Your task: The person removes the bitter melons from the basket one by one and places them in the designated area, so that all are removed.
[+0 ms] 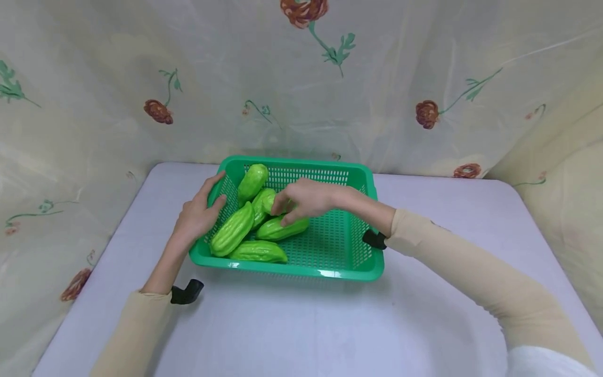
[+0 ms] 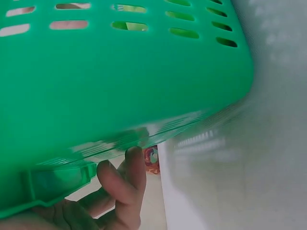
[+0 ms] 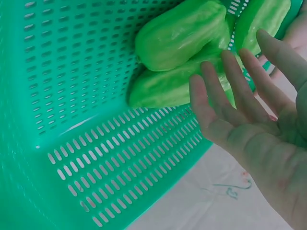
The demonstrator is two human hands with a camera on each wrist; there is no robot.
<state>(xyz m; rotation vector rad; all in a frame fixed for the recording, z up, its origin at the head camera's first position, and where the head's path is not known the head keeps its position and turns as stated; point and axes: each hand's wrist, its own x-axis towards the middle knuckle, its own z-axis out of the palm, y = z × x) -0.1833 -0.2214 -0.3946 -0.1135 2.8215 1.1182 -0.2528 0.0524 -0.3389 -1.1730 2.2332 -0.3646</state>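
Observation:
A green plastic basket point(image 1: 282, 268) holds several light green, ridged gourds, most lying toward its left side. My left hand point(image 1: 195, 217) grips the basket's left rim, thumb over the inner side; in the left wrist view the fingers of that hand point(image 2: 122, 187) lie against the outside of the wall. Above the middle gourd point(image 1: 282, 229) hovers my right hand point(image 1: 308, 198), its fingers spread and bent a little, holding nothing. The right wrist view shows that hand point(image 3: 259, 105) in front of a gourd point(image 3: 180, 36); whether a fingertip touches one, I cannot tell.
The basket stands near the back edge of a table with a pale cloth point(image 1: 282, 330). Behind and at both sides hangs a light curtain point(image 1: 226, 63) with reddish flowers. A black strap piece point(image 1: 187, 292) sits at the left wrist, another point(image 1: 374, 239) at the right.

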